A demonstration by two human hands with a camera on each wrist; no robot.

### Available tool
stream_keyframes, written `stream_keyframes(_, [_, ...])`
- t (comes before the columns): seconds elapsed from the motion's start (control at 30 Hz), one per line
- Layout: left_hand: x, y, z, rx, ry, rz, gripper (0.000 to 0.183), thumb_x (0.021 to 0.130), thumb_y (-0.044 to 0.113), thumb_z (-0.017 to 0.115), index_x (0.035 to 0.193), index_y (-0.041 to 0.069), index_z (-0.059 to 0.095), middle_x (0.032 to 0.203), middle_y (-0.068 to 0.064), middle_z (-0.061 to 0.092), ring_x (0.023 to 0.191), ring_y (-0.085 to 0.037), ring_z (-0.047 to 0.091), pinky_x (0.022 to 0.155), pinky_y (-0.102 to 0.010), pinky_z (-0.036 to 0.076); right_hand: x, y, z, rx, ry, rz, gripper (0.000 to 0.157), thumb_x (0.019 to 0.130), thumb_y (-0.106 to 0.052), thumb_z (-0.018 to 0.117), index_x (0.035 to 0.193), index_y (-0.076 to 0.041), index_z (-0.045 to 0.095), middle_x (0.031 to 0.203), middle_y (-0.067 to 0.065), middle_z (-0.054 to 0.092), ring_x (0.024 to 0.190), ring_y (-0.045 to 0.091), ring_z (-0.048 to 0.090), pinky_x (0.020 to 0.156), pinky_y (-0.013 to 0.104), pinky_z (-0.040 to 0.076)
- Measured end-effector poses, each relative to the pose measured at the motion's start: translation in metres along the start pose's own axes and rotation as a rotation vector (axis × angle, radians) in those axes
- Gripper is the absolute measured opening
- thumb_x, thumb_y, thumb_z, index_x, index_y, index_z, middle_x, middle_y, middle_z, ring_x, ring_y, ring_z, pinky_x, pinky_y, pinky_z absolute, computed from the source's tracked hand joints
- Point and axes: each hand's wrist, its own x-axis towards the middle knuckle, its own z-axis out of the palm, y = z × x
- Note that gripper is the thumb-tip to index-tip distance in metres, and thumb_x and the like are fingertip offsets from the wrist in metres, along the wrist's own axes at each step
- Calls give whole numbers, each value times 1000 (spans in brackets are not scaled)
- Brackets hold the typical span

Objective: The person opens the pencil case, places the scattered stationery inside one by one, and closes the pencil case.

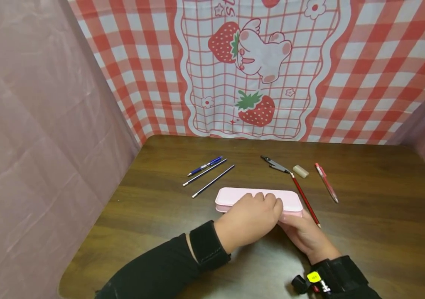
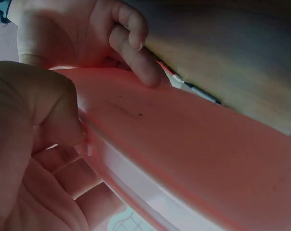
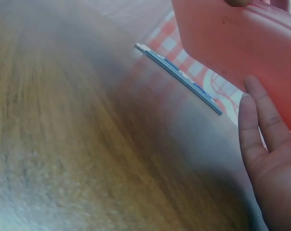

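Observation:
Both hands hold a pink pencil case point(image 1: 232, 196) just above the table, its lid down over the base in the head view. My left hand point(image 1: 250, 216) reaches across the top with its fingers curled over the case. In the left wrist view, the left thumb presses at the seam along the case's side, and a pale band shows there. Gripping the right end from below is my right hand point(image 1: 305, 236). Two of its fingers point(image 3: 268, 118) lie against the case's flat pink face in the right wrist view. What is inside the case is hidden.
On the wooden table point(image 1: 141, 216), a blue pen point(image 1: 205, 166) lies left of the case beside two dark pencils point(image 1: 213, 181). Toward the right are a grey compass point(image 1: 276, 166), an eraser point(image 1: 300, 171), a red pencil point(image 1: 305, 200) and a red pen point(image 1: 326, 182). A checked cloth point(image 1: 152, 79) hangs behind.

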Motion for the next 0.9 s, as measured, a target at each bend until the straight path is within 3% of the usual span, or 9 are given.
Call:
stream_keyframes(0.17, [-1, -3, 0, 39, -12, 25, 32, 103, 26, 44, 128, 7, 54, 99, -1, 59, 79, -12, 58, 63, -29, 53, 2, 3, 2, 45, -5, -10, 42, 89, 11, 45, 121, -13, 57, 114, -4, 62, 102, 9, 58, 87, 26, 48])
stream_keyframes(0.4, [3, -1, 3, 74, -4, 31, 41, 104, 27, 40, 138, 6, 49, 112, -6, 61, 97, -19, 62, 81, -39, 54, 2, 3, 5, 128, 43, -32, 42, 90, 12, 44, 120, -14, 58, 113, -4, 63, 101, 9, 59, 87, 25, 48])
stream_keyframes(0.57, [6, -2, 3, 105, 17, 39, 42, 105, 29, 39, 139, 6, 49, 114, -6, 61, 99, -20, 62, 81, -40, 54, 2, 2, 6, 127, 70, -43, 40, 91, 10, 44, 120, -14, 58, 112, -4, 63, 100, 10, 59, 87, 25, 48])
stream_keyframes(0.73, [7, -11, -1, 17, -41, 81, 36, 104, 28, 43, 135, 10, 50, 116, -3, 60, 103, -17, 59, 87, -38, 52, 2, 2, 5, 150, 73, -45, 40, 93, 9, 44, 124, -12, 53, 115, -3, 62, 102, 11, 59, 89, 28, 48])
stream_keyframes(0.9, [4, -27, 2, -88, -10, 75, 32, 102, 26, 46, 131, 13, 51, 119, 1, 59, 111, -16, 55, 100, -35, 44, 5, 3, -1, 216, -27, -87, 44, 94, 12, 38, 132, -7, 48, 126, 3, 58, 111, 17, 58, 98, 35, 46])
